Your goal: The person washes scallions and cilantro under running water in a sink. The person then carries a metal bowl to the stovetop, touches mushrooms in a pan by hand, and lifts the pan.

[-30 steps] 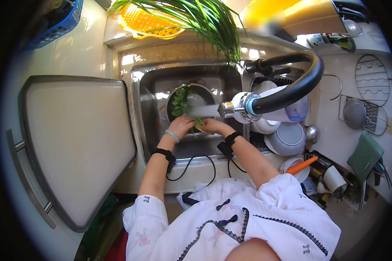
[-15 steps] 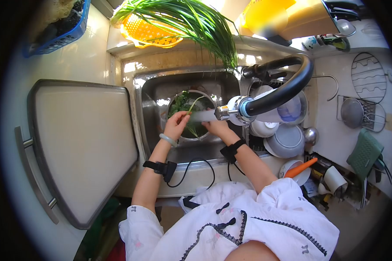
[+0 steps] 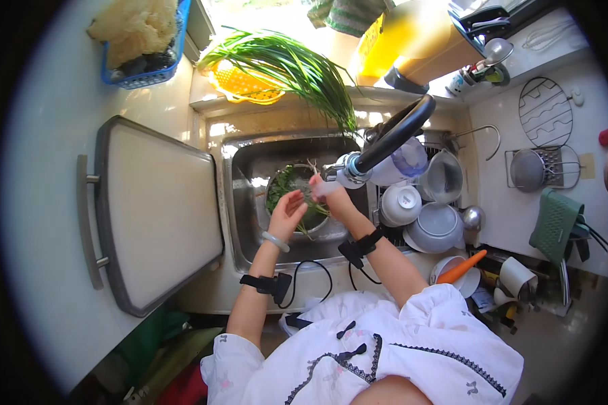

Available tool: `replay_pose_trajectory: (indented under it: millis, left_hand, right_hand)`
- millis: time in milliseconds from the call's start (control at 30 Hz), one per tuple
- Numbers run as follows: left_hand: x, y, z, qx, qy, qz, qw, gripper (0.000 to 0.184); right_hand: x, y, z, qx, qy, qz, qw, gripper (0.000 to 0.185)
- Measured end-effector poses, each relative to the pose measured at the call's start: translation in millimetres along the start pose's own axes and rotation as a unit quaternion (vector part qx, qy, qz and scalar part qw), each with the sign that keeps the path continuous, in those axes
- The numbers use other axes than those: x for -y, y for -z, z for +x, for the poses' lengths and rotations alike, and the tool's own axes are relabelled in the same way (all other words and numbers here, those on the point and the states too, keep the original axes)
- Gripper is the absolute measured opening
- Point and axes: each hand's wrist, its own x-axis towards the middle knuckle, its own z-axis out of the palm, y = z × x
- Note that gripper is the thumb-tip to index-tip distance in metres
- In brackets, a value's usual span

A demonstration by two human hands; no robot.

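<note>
Leafy green herbs (image 3: 282,190) lie in a round bowl (image 3: 271,183) inside the metal sink (image 3: 250,233). My right hand (image 3: 327,190) is closed around a herb sprig (image 3: 312,166) under the running water, the pale root end sticking up above the fingers. To its left, my left hand (image 3: 288,211) hovers over the bowl's near edge, fingers apart and slightly curved, with nothing seen in it. Water falls from the black faucet (image 3: 398,135) onto the right hand and blurs part of its fingers.
Long green stalks (image 3: 297,71) rest on an orange basket (image 3: 240,82) behind the sink. Right of the sink, a rack holds white bowls (image 3: 400,206) and a grey pot (image 3: 436,226). A grey-edged board (image 3: 159,209) lies on the left. A blue basket (image 3: 145,75) stands far left.
My left hand has let go of the herb stem and drawn slightly toward me. The sprig is now in my right hand, root end up. The head view has shifted.
</note>
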Motion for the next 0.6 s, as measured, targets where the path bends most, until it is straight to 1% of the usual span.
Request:
replay_pose_trajectory:
  millis: [67, 100, 133, 200, 233, 267, 300, 333, 367, 400, 433, 500, 533, 600]
  left_hand:
    - [-26, 2, 11, 0.004, 0.071, -0.157, 0.985, 0.031]
    - [-38, 1, 17, 0.019, 0.083, -0.178, 0.98, 0.036]
    - [-45, -3, 21, 0.017, 0.073, -0.176, 0.981, 0.036]
    - [-56, -13, 30, 0.075, 0.119, -0.249, 0.958, 0.036]
    - [-61, -21, 33, 0.062, 0.09, -0.26, 0.959, 0.03]
    - [-64, -22, 37, 0.066, 0.081, -0.256, 0.961, 0.03]
    - [-66, -24, 41, 0.055, 0.084, -0.23, 0.968, 0.023]
    - [-69, -26, 45, 0.045, 0.087, -0.203, 0.974, 0.017]
    - [-72, -34, 47, -0.015, 0.08, -0.237, 0.968, 0.007]
    - [-76, -35, 49, -0.009, 0.075, -0.23, 0.97, 0.007]
    - [-81, -36, 53, -0.027, 0.098, -0.211, 0.972, 0.006]
    - [-91, -36, 61, -0.058, 0.141, -0.19, 0.97, 0.006]
    - [-96, -36, 65, -0.054, 0.132, -0.182, 0.973, 0.006]
    - [-119, -35, 68, -0.083, 0.113, -0.244, 0.96, 0.008]
  right_hand:
    - [0, 5, -12, 0.055, 0.056, 0.065, 0.995, 0.022]
    - [0, 5, -18, 0.062, 0.062, 0.062, 0.994, 0.022]
    - [2, 5, -23, 0.075, 0.069, 0.052, 0.993, 0.021]
    - [14, -2, -34, 0.092, 0.085, 0.038, 0.991, 0.02]
    - [19, -5, -41, 0.075, 0.075, 0.057, 0.993, 0.02]
    - [25, -7, -46, 0.057, 0.065, 0.077, 0.993, 0.02]
    - [25, -2, -44, 0.087, 0.076, 0.068, 0.991, 0.021]
    - [29, 2, -45, 0.088, 0.086, 0.069, 0.99, 0.021]
    - [33, 5, -47, 0.085, 0.096, 0.039, 0.991, 0.022]
    - [37, 7, -50, 0.082, 0.106, 0.009, 0.991, 0.022]
    - [40, 9, -52, 0.082, 0.115, 0.014, 0.99, 0.022]
    - [39, 17, -49, 0.044, 0.133, -0.078, 0.987, 0.023]
    - [38, 19, -48, 0.044, 0.145, -0.073, 0.986, 0.023]
    - [33, 24, -48, 0.028, 0.177, -0.136, 0.974, 0.022]
